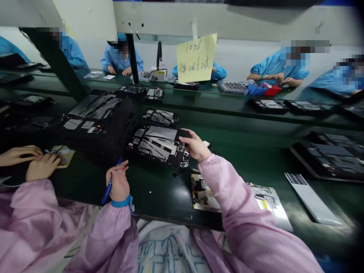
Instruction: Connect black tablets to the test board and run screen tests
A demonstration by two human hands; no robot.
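My left hand (118, 181), with a blue band at the wrist, is palm up near the table's front edge. A slim blue pen-shaped tool (107, 192) is held between its fingers; its exact kind is unclear. My right hand (196, 147) grips the right edge of an opened tablet-like device (159, 142) in a black frame, thumb on top. Silvery plates and dark flat cables show inside it. The device sits slightly tilted; whether it touches the table is unclear. Below my right forearm lies a panel with exposed circuitry (205, 195), partly hidden by the sleeve.
A tall stack of black-framed devices (96, 113) stands left of centre. Close on the left, a co-worker's hands (42, 163) work on a small yellowish part. At right lie a long white strip (313, 201) and more stacked devices (330, 159). A yellow note (196, 58) hangs from the shelf.
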